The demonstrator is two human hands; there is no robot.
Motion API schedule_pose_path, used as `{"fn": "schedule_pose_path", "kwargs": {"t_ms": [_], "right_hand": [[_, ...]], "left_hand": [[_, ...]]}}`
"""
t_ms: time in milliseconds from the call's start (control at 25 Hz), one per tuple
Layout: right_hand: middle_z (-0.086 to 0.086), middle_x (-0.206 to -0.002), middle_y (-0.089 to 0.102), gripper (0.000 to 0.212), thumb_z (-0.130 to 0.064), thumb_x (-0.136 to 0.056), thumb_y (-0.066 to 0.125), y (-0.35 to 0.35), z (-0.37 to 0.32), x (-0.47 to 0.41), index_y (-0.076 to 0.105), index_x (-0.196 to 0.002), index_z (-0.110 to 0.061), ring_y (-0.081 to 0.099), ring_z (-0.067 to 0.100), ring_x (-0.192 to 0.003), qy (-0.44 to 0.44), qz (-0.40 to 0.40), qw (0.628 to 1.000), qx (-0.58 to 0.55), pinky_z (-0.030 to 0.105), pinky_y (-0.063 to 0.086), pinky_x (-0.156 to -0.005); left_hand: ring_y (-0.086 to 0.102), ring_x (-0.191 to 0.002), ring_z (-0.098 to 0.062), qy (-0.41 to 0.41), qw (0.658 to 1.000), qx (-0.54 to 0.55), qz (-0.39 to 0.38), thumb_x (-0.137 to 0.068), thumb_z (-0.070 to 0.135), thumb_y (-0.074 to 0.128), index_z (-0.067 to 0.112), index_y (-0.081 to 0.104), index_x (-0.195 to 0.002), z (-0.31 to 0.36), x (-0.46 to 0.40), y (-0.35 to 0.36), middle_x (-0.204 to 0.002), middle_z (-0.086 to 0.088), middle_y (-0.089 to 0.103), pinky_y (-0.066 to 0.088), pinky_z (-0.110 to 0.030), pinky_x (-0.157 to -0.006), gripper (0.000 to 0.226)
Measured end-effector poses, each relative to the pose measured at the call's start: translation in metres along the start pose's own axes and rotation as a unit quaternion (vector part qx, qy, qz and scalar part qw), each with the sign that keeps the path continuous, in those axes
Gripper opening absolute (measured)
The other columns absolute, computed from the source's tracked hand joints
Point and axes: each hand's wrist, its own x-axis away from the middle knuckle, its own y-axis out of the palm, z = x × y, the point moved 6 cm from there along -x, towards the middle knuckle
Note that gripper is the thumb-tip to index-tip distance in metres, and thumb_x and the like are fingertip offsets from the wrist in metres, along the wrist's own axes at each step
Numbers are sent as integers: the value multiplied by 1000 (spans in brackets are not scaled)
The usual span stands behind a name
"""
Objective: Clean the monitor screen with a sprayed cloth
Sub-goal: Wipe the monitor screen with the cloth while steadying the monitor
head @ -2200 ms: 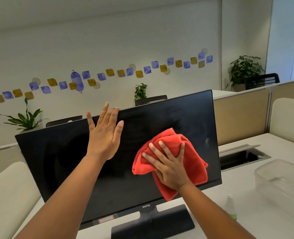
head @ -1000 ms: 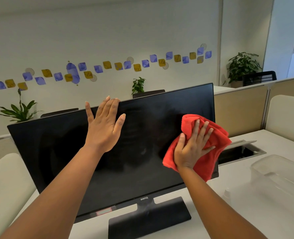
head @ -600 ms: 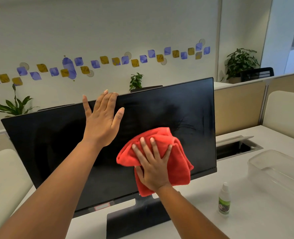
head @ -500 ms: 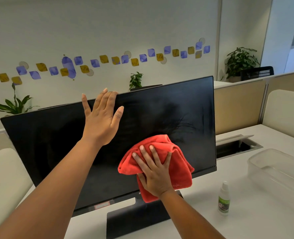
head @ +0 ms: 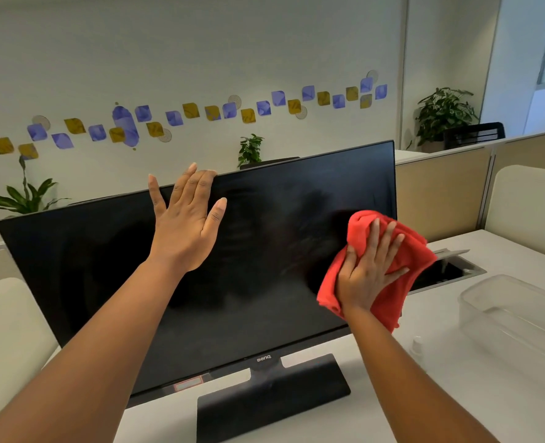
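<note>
1. The step in hand is the wiping itself: the right hand (head: 368,276) presses a bunched red cloth (head: 389,273) flat against the monitor screen (head: 264,266), at the screen's right edge and about mid-height, part of the cloth overhanging the bezel.
2. The right grip is spread rather than clenched; its fingers (head: 380,238) lie fanned over the cloth and pin it to the glass by palm pressure, so it holds the cloth without closing around it.
3. The left hand (head: 185,225) is open and grasps nothing. Its palm rests on the upper middle of the screen and its fingertips reach the top edge, apparently steadying the monitor against the push of the wipe.
4. The monitor stands upright on its stand (head: 271,394) on the white table (head: 488,394). A small spray bottle (head: 417,346) stands on the table just behind the right forearm, mostly blurred, and a clear plastic container (head: 517,318) sits further right.
5. Faint streaks show on the right half of the glass; the left half looks untouched, though I cannot be sure.
6. Judging from this, the next move calls for an even sweep back leftward across the screen, with the bracing hand shifted off the glass so its own patch can be wiped.
</note>
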Motion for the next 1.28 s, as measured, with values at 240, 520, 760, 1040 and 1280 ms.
{"fn": "schedule_pose_path", "kwargs": {"t_ms": [240, 520, 760, 1040, 1280], "right_hand": [[8, -155, 13, 66, -54, -87, 28, 7, -50, -6, 16, -145, -25, 3, 27, -143, -72, 10, 997, -1, 69, -3, -104], [0, -150, 19, 56, -39, -90, 36, 24, -62, 79, 21, -143, -27, -8, 17, -144, -367, -96, 924, 56, 62, -6, -106], [11, -145, 32, 44, -12, -92, 33, -13, -60, 32, 39, -136, -8, 11, 22, -143, -232, -48, 964, -122, 64, 13, -110], [14, -145, 37, 50, -27, -93, 45, -26, -114, -55, 33, -140, -17, 24, 32, -139, -196, 22, 975, -100, 74, 15, -103], [-1, -153, 3, 73, -63, -84, 32, 3, -62, -12, 5, -145, -34, -9, 20, -143, -238, -57, 968, 65, 72, -5, -101]], "left_hand": [[3, -142, -9, 0, 1000, 8, 17, -87, 47, 11, 18, 21, -141, 1, 0, 1, -152, -1, 23, -23, -45, -109, 63], [7, -142, -12, 5, 999, -6, 36, -83, 52, 6, 15, 24, -140, 3, 2, 0, -148, -4, 30, -19, -49, -110, 70], [-7, -142, -11, 8, 997, -82, 15, -83, 54, 0, 19, -5, -143, 3, 7, 4, -156, -1, 7, -21, -46, -109, 69], [-16, -140, -12, 14, 994, -106, 29, -86, 53, 4, 22, -14, -141, 5, 11, 4, -154, 2, -10, -24, -40, -109, 66], [-22, -137, -9, 4, 996, -77, 38, -85, 53, 3, 22, -18, -139, 11, 10, 11, -149, 5, -20, -28, -33, -107, 65]]}}
